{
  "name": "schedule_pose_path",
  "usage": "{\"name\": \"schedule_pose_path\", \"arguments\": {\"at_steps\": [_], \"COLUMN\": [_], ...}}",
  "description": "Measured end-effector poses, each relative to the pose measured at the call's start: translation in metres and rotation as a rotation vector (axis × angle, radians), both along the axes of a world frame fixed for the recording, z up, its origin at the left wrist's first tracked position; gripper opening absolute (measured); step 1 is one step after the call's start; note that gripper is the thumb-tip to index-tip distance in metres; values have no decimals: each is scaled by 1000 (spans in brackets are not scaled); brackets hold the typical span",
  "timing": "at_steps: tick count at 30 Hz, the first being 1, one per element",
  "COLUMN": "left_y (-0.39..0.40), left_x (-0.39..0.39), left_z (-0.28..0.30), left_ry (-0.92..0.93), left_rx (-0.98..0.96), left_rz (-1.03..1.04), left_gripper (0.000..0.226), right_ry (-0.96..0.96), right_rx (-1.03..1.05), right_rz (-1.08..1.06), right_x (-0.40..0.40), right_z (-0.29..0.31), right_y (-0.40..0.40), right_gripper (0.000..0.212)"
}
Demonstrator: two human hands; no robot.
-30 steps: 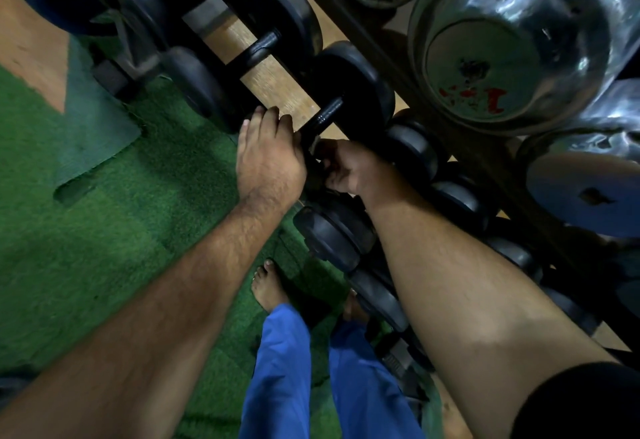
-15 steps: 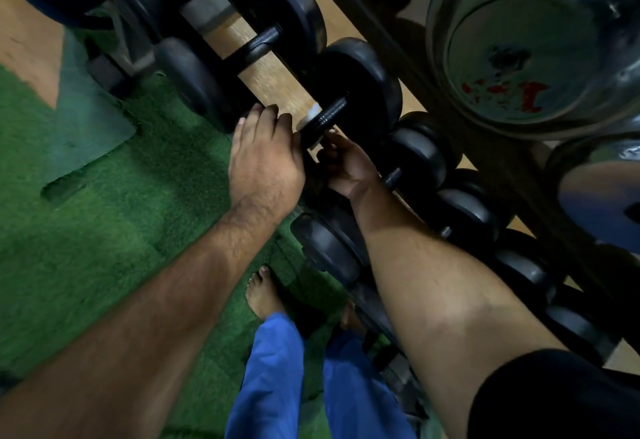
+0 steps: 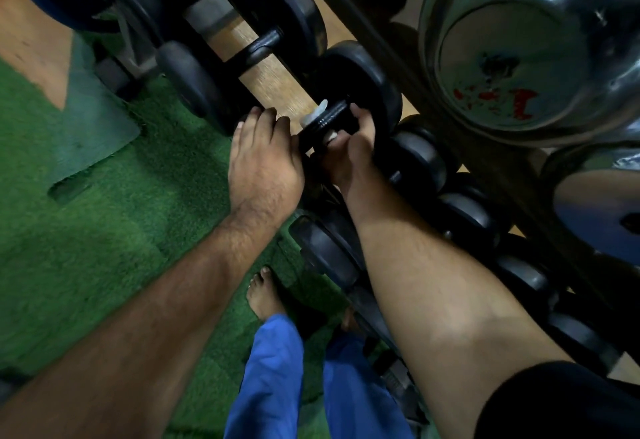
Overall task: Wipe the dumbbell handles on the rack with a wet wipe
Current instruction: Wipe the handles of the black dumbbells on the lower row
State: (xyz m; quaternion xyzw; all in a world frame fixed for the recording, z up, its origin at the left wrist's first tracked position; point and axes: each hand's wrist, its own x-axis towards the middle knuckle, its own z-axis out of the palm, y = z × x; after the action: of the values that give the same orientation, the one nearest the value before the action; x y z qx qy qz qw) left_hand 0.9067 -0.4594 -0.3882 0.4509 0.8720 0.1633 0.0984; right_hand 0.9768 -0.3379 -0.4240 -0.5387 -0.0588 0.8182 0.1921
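Note:
A row of black dumbbells lies across a low rack. My right hand (image 3: 349, 148) reaches under the black handle (image 3: 325, 122) of one dumbbell, fingers curled up around it, with a white wet wipe (image 3: 317, 111) pressed against the bar and showing past it. My left hand (image 3: 263, 161) rests flat, fingers straight, on the near black head of that same dumbbell, which it mostly hides. The far head (image 3: 363, 92) of the dumbbell sits just beyond my right hand.
More black dumbbells (image 3: 277, 40) lie to the upper left and others (image 3: 419, 161) run down to the right. Large chrome dumbbells (image 3: 526, 54) fill an upper shelf at right. Green turf (image 3: 104, 231) covers the floor, where my bare feet (image 3: 265, 296) and blue trousers stand.
My right hand has slid up the handle towards the far head, now curling round the bar with the wipe showing. My left hand has stayed on the near head.

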Motion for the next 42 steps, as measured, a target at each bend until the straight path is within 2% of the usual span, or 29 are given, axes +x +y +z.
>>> {"name": "schedule_pose_path", "arguments": {"at_steps": [3, 4, 6, 8, 10, 11, 13, 16, 18, 20, 23, 25, 28, 31, 34, 36, 40, 42], "left_y": [0, 0, 0, 0, 1, 1, 1, 0, 0, 0, 0, 0, -1, -2, 0, 0, 0, -1], "left_x": [0, -1, -1, 0, 0, 0, 0, 0, -1, -1, -2, -2, -3, -4, -4, -3, -3, -6], "left_z": [1, 1, 0, 0, -1, -1, -1, -2, -2, -1, 0, 0, 0, -1, -2, -2, 0, 2], "left_ry": [-5, -3, 1, 3, 5, 3, 2, -5, -10, -15, -20, -15, -20, -16, -4, 0, -30, -31], "left_rx": [-16, -22, -31, -34, -30, -29, -28, -21, -22, -24, -30, -28, -25, -33, -29, -34, -29, -31], "left_rz": [-1, -5, -9, -9, -5, -2, 1, -1, 1, 2, -6, -8, 3, -11, -31, -12, -15, -34], "left_gripper": [44, 44, 43, 42, 41, 41, 42, 42, 43, 43, 43, 43, 41, 40, 40, 39, 46, 48], "right_ry": [-75, -124, -212, -230, -219, -225, -243, -175, -123, -164, -289, -228, 30, -26, -102, -47, -69, -132], "right_rx": [64, 64, 19, 15, 51, 79, 119, 131, 100, 104, 156, 156, 86, 93, 109, 72, 47, 72], "right_rz": [216, 205, 40, -78, -94, -68, 53, 227, 311, 331, 266, 148, 107, 211, 95, 90, 459, 553], "right_x": [10, 9, 1, -6, -9, -8, -3, 0, 3, 4, -3, -10, -3, 1, -5, -6, -5, -5], "right_z": [2, 1, -6, -11, -15, -14, -16, -14, -16, -14, -7, -12, -13, -9, -7, -5, 0, 2], "right_y": [-1, 3, 14, 21, 21, 21, 22, 13, 4, 4, 10, 4, -22, -13, -8, -17, -12, -9], "right_gripper": [45, 40, 26, 8, 10, 2, 16, 8, 20, 21, 22, 20, 30, 29, 33, 20, 10, 19]}}
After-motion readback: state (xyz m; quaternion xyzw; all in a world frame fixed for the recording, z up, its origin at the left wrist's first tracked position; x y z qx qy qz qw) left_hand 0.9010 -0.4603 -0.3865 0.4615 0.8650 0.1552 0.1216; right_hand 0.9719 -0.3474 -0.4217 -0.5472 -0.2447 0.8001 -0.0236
